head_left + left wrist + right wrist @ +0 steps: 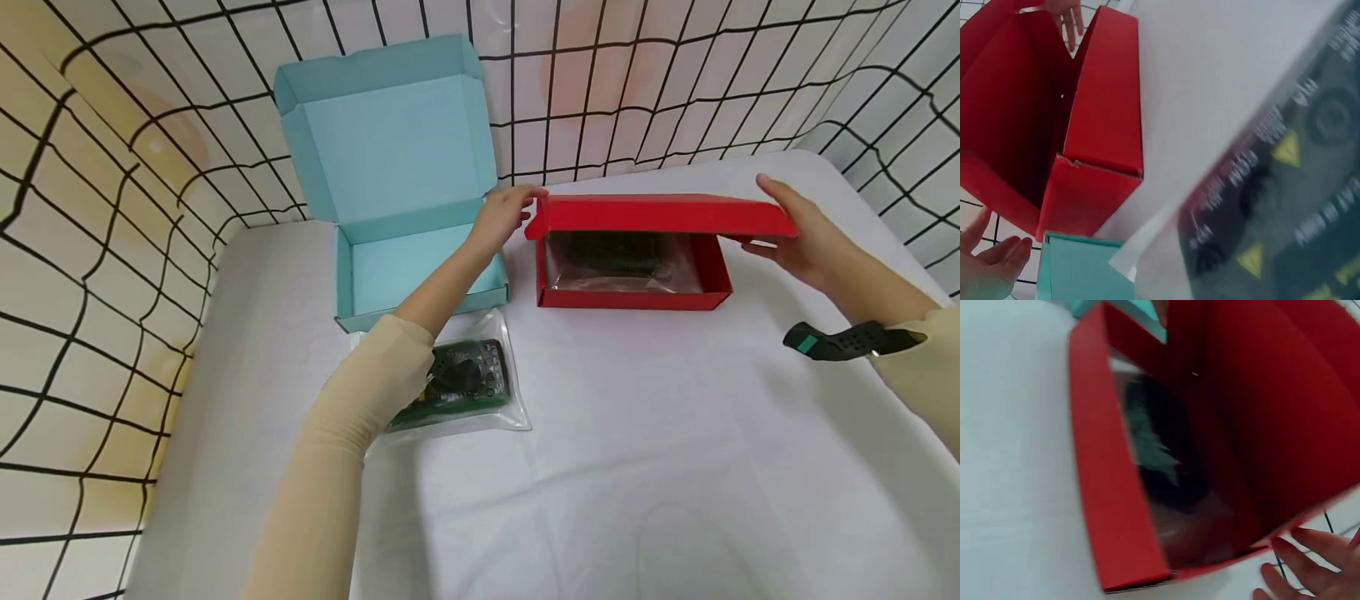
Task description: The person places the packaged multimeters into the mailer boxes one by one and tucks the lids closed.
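Observation:
A red cardboard box [633, 299] stands on the table with its lid [667, 213] partly lowered. Inside lies a dark item in clear plastic [615, 252], half hidden under the lid. My left hand [502, 217] touches the lid's left corner, fingers loosely bent. At the lid's right end is my right hand [806, 237], its thumb raised and its fingers against the side flap; the right wrist view shows those fingers [1310, 562] spread and fairly straight. Below the left forearm lies a bagged multimeter [468, 375], its printed face blurred and close in the left wrist view.
Left of the red box a light blue box [420, 312] stands with its lid [405, 142] upright. Black wire grid panels [577, 83] rise behind the table and on both sides. A white cloth [637, 467] covers the table. A black strap [847, 342] circles the right wrist.

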The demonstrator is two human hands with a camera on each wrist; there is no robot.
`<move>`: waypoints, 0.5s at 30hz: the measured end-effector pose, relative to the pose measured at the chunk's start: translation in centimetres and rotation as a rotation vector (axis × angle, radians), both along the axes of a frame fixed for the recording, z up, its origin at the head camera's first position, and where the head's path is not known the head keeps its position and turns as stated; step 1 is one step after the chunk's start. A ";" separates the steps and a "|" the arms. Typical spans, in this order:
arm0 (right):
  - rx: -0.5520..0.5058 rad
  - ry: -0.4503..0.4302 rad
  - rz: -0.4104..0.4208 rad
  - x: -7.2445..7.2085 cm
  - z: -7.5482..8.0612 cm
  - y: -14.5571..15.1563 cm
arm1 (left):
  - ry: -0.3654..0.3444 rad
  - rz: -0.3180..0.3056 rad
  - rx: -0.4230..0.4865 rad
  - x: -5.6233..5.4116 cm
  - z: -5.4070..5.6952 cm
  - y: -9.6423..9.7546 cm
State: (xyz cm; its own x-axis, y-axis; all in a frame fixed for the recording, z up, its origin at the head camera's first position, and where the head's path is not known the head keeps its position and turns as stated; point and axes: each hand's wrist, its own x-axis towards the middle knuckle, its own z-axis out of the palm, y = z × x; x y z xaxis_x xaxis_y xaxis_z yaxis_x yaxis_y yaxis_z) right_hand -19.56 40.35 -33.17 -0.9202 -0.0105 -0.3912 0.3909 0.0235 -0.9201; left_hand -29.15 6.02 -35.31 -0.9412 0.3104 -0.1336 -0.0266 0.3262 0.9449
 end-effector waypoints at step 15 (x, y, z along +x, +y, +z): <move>0.624 0.123 -0.083 2.3 -7.7 2.1 | -0.028 -0.168 -0.206 3.0 -1.1 0.6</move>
State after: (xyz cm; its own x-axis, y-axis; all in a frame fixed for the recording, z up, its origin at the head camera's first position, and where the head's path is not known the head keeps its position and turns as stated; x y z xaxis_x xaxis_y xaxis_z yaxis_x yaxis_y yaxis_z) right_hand -17.30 42.50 -40.92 -0.9468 0.2581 -0.1923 0.3068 0.5432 -0.7816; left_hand -26.16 6.58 -36.44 -0.8738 0.4254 -0.2356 0.0188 0.5136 0.8578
